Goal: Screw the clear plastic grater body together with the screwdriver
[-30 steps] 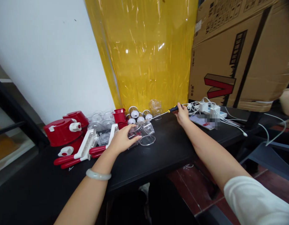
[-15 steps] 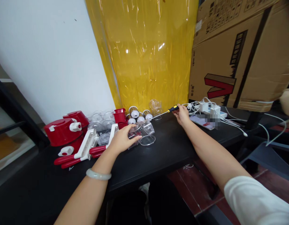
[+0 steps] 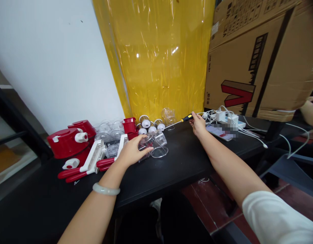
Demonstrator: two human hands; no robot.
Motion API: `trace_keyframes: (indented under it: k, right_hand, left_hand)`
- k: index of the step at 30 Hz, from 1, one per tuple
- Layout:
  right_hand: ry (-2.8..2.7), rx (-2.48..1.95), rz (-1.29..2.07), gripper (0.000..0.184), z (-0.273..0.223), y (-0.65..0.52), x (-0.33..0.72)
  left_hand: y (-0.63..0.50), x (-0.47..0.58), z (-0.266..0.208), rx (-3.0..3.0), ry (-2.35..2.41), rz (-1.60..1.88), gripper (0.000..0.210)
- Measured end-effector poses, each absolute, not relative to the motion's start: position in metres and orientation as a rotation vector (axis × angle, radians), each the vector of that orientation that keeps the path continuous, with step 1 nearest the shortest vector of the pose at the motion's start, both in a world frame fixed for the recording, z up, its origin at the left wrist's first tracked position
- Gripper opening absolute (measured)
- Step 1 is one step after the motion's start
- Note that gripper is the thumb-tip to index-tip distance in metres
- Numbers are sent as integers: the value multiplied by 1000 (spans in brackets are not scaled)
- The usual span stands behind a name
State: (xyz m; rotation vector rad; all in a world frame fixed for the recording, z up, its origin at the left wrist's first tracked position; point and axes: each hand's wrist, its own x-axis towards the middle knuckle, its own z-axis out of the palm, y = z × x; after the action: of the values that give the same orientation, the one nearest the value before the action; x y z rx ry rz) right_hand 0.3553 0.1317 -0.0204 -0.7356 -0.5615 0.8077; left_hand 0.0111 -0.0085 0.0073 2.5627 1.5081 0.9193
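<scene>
My right hand [image 3: 198, 124] pinches the black and yellow handle of a screwdriver [image 3: 187, 118]. Its long metal shaft slants down to the left, and the tip reaches a clear plastic part [image 3: 160, 138]. My left hand [image 3: 133, 149] curls round that part from the left, thumb and fingers on either side, keeping it tilted over the black table [image 3: 182, 159]. A round clear rim [image 3: 159, 152] shows at the part's lower side. Exactly where the screwdriver tip touches is too small to make out.
Red housings [image 3: 67, 142], white frames with red handles [image 3: 94, 157] and clear cups [image 3: 117, 128] crowd the left. Behind the part lie several white-capped cylinders [image 3: 145, 122] and a red box [image 3: 129, 125]. A phone [image 3: 220, 132], cables and a carton [image 3: 237, 61] stand right. Another person's hand [image 3: 311, 108] shows far right.
My right hand and the screwdriver handle have shifted very slightly. My left hand and the clear plastic part stay in place. The other person's hand at far right has moved a little.
</scene>
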Motion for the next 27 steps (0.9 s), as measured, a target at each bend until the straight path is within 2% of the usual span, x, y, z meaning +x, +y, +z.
trace_keyframes:
  k: [6,13,27]
  right_hand:
    - [-460,-730,866,15,-17,131,355]
    - [-485,-638,923,12,-16,125,353]
    - [-500,-772,866,29,-14,125,351]
  left_hand:
    - [-9,11,8,2556,1511,910,59]
    - [-10,13,9,2563,1514,912,59]
    - [-10,12,9,2554,1522,894,59]
